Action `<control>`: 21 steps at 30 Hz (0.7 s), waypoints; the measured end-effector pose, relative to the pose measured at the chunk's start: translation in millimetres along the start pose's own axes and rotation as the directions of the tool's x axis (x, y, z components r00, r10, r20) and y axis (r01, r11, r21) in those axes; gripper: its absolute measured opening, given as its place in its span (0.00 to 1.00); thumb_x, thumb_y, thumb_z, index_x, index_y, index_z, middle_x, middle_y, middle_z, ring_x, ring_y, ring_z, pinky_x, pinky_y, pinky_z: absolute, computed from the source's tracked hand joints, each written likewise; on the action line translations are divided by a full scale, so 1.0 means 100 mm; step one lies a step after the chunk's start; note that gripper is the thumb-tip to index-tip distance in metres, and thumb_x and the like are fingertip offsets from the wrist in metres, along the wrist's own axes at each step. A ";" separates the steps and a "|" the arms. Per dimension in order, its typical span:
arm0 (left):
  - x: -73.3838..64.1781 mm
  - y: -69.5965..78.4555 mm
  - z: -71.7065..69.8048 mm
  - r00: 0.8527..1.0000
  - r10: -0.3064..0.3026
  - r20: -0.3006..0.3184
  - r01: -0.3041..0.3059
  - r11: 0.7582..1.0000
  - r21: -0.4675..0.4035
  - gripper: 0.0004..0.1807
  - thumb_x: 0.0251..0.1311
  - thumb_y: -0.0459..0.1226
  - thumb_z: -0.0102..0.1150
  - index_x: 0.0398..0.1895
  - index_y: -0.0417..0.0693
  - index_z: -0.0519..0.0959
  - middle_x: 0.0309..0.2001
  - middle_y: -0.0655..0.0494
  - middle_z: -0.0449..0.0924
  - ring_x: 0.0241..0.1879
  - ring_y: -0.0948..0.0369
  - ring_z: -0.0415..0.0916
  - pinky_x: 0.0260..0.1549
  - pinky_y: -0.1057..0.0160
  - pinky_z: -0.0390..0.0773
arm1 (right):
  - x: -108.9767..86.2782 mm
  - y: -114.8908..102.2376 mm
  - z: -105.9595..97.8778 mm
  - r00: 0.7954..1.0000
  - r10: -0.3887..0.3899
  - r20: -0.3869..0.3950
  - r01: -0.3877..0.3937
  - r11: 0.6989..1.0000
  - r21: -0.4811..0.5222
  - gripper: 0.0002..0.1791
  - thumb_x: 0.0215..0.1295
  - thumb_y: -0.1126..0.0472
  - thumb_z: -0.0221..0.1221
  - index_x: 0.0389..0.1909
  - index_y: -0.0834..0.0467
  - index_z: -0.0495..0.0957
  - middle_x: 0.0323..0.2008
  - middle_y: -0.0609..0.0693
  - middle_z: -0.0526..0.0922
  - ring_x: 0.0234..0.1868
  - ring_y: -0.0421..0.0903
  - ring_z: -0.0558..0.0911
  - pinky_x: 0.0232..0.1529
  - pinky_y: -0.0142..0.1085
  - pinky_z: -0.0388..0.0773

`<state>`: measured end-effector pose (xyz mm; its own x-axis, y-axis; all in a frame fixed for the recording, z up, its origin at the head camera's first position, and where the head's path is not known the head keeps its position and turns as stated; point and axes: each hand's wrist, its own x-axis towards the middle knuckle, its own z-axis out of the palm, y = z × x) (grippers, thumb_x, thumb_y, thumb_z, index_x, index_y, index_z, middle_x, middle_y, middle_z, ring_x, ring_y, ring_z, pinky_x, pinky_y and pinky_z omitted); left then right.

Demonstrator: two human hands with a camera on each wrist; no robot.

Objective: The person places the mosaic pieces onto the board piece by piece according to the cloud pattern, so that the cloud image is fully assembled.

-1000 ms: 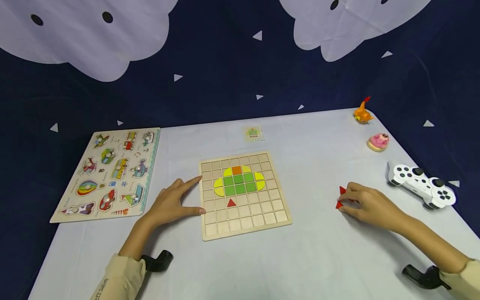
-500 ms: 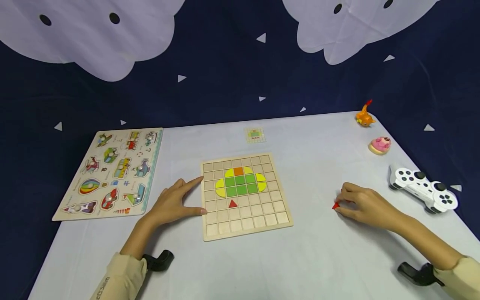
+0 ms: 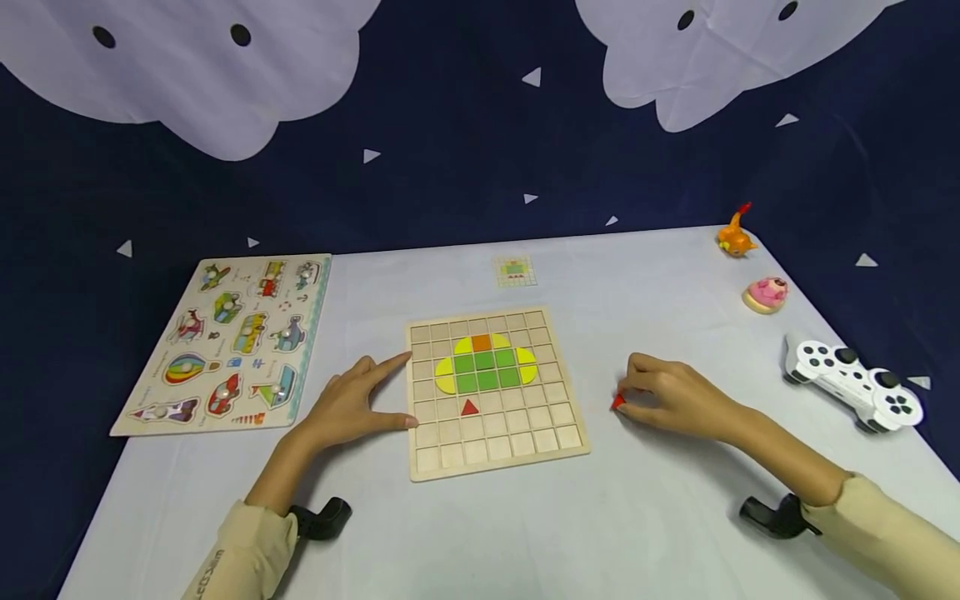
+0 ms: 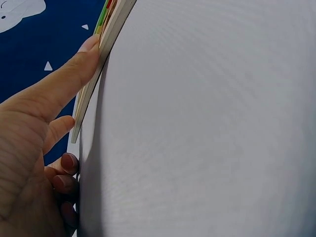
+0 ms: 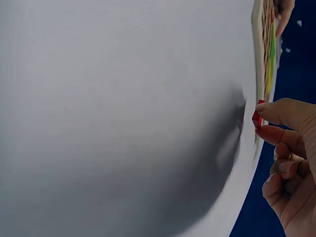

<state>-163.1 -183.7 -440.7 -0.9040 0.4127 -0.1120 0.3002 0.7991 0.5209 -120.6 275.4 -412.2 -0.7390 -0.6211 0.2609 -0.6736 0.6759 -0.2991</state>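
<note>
A wooden grid board [image 3: 492, 464] lies mid-table. Set in it are green squares [image 3: 487, 379], yellow rounded pieces [image 3: 446, 375], an orange square [image 3: 481, 342] and a red triangle [image 3: 469, 407]. My left hand [image 3: 345, 406] touches the board's left edge with thumb and forefinger spread; the left wrist view shows the thumb [image 4: 74, 74] against the rim. To the right of the board, my right hand [image 3: 671, 397] pinches a small red triangle piece [image 5: 257, 114] between thumb and forefinger, low over the table. The fingertips hide part of it.
Behind the board lies a small pattern card [image 3: 515, 271]. A picture puzzle board [image 3: 225, 346] is at the left. Along the right edge stand an orange figurine [image 3: 736, 239], a pink toy [image 3: 767, 295] and a white game controller [image 3: 853, 383].
My right hand has gathered up red triangle pieces at the right and moved left toward the board, holding red between its fingertips. The left hand stays at the board's edge.
</note>
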 end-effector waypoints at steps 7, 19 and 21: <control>0.01 0.00 0.00 1.000 0.009 0.000 -0.009 1.000 -0.003 0.55 0.41 0.63 0.74 0.75 0.60 0.64 0.33 0.55 0.67 0.26 0.60 0.59 0.33 0.59 0.59 | 0.32 -0.18 0.13 1.000 -0.016 0.023 0.015 0.999 0.045 0.07 0.51 0.63 0.73 0.31 0.54 0.85 0.30 0.43 0.72 0.28 0.37 0.73 0.30 0.27 0.70; 0.02 0.00 -0.01 1.000 0.019 -0.004 -0.019 1.000 -0.004 0.55 0.41 0.63 0.74 0.75 0.59 0.64 0.32 0.55 0.66 0.25 0.60 0.58 0.32 0.60 0.58 | 0.74 -0.46 0.32 0.996 -0.084 0.037 0.082 0.995 0.059 0.06 0.54 0.60 0.72 0.32 0.57 0.86 0.30 0.45 0.73 0.25 0.35 0.69 0.28 0.26 0.70; 0.01 0.00 -0.01 1.000 0.020 -0.005 -0.020 1.000 -0.006 0.55 0.41 0.63 0.74 0.75 0.59 0.64 0.32 0.55 0.66 0.25 0.60 0.57 0.32 0.60 0.58 | 0.80 -0.49 0.34 0.994 -0.103 0.041 0.101 0.993 0.053 0.07 0.55 0.60 0.71 0.33 0.58 0.86 0.29 0.45 0.72 0.25 0.34 0.68 0.28 0.26 0.69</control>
<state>-164.9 -184.0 -440.1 -0.8993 0.4264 -0.0976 0.3165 0.7882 0.5278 -146.1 178.9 -407.8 -0.6647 -0.7030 0.2529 -0.7432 0.5878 -0.3196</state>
